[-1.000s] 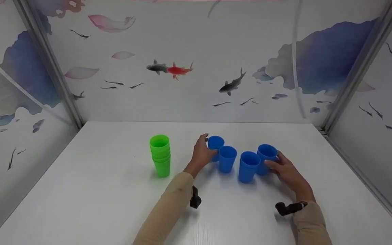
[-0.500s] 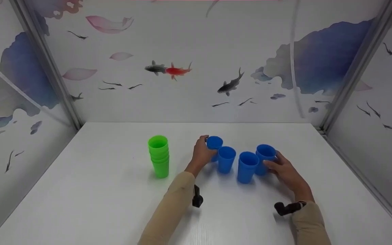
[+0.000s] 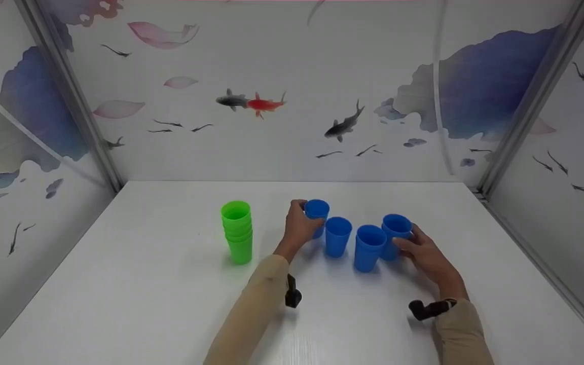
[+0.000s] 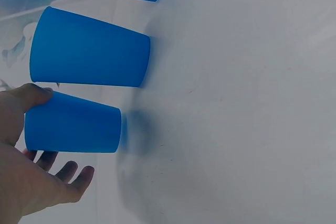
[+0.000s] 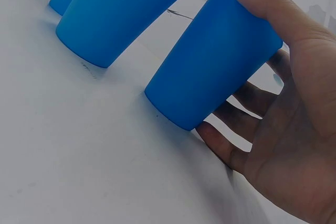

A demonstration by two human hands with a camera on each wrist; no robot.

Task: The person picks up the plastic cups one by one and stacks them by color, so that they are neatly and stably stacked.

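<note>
My left hand (image 3: 299,227) grips a blue cup (image 3: 317,209) near its rim, thumb on the near side. In the left wrist view that cup (image 4: 73,124) has a shadow just off its base; whether it touches the table is hard to tell. Beside it stands another upright blue cup (image 3: 338,238). On the right, my right hand (image 3: 431,257) holds a blue cup (image 3: 389,237) between thumb and fingers. A second rim line shows on that cup (image 5: 210,61) in the right wrist view. Close to its left is a blue cup (image 3: 368,253) with a doubled rim, apparently nested.
A stack of nested green cups (image 3: 239,235) stands upright left of my left hand. The white table (image 3: 145,294) carries everything. Behind it rises a printed back wall (image 3: 282,147), with side walls at left and right.
My left hand has carried its blue cup slightly left and away, widening the gap to the neighbouring cup. The right hand and the other cups have stayed put.
</note>
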